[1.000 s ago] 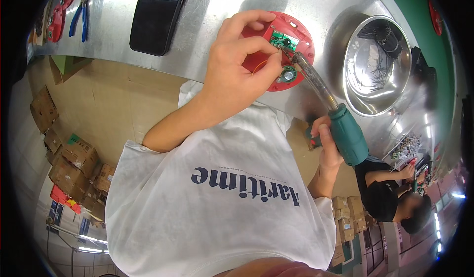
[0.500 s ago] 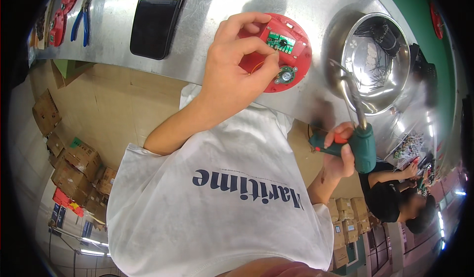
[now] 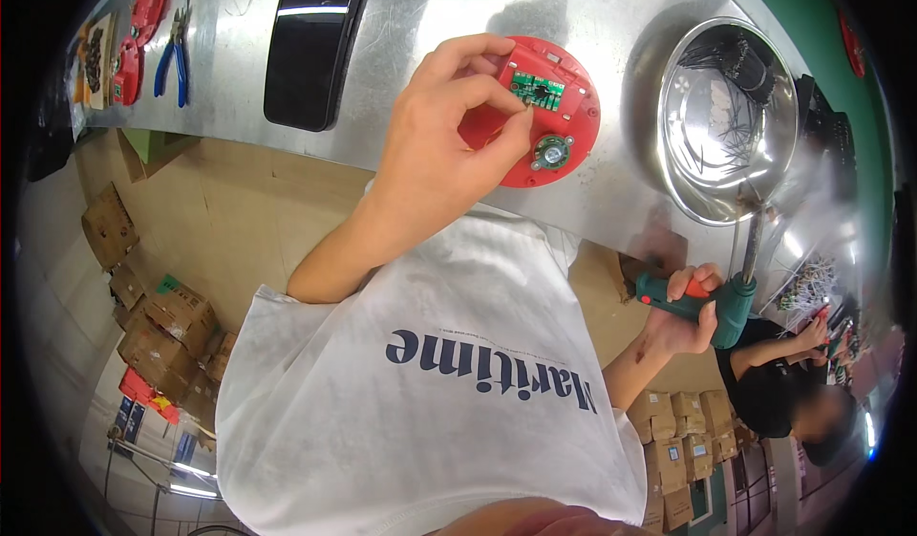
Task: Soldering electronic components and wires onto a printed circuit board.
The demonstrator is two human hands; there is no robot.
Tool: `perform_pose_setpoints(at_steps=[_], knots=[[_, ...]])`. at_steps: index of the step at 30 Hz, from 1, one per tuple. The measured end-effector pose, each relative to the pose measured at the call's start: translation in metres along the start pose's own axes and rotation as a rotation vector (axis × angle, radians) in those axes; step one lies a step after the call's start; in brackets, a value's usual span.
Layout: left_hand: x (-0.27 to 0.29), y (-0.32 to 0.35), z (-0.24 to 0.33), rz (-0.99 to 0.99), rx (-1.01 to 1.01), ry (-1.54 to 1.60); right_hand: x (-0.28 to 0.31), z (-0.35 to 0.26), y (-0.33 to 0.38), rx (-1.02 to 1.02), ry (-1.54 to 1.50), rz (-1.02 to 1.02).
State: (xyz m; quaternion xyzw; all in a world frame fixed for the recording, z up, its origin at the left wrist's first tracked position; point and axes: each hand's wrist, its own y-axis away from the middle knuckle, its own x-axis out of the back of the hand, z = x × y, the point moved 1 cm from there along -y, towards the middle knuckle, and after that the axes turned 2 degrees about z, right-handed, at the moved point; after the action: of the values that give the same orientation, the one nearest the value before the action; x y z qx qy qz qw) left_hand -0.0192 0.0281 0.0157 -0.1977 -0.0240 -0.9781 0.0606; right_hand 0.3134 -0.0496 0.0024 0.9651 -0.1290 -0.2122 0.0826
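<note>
My left hand is over a round red plastic housing, thumb and forefinger pinched on a thin wire beside the green circuit board. The fingertips cover most of the wire's end. Below the board, a small round metal-and-green speaker-like part sits in the housing. Off to the right, my right hand grips a green soldering gun with a red trigger. Its metal tip points up near the lower rim of a steel bowl, apart from the board.
The steel bowl holds dark thin wires. A black phone, blue-handled cutters and red housings lie on the metal table at left. At lower right another person works by a pile of wires.
My right hand has moved right and slightly down with the soldering gun, farther from the red housing. The left hand keeps its pinch at the board.
</note>
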Motion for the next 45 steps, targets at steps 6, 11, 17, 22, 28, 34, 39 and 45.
perform_pose_setpoints(at_steps=[6,11,17,22,28,34,39,45], knots=[[0.031,-0.015,0.015,-0.191,0.086,0.093,0.003,0.001,-0.002,0.031,-0.110,0.038],[0.038,-0.054,0.023,-0.656,-0.154,-0.360,0.008,0.006,0.000,0.035,-0.177,0.047],[0.030,-0.108,0.019,-0.191,-0.317,-0.520,-0.004,0.008,0.005,0.073,-0.207,0.064],[0.042,-0.077,0.024,0.172,-0.555,-0.436,-0.001,0.015,0.002,0.014,-0.278,-0.055],[0.020,0.020,-0.022,0.093,-0.613,-0.234,0.002,0.013,0.012,0.004,-0.154,0.263],[0.009,0.035,-0.024,0.218,-0.670,-0.253,-0.004,0.014,0.014,0.026,-0.086,0.375],[0.019,0.034,-0.026,0.199,-0.507,-0.211,-0.021,0.017,0.013,-0.009,-0.213,0.350],[0.008,0.028,-0.020,0.199,-0.562,-0.219,-0.011,0.020,0.008,0.043,-0.199,0.304]])
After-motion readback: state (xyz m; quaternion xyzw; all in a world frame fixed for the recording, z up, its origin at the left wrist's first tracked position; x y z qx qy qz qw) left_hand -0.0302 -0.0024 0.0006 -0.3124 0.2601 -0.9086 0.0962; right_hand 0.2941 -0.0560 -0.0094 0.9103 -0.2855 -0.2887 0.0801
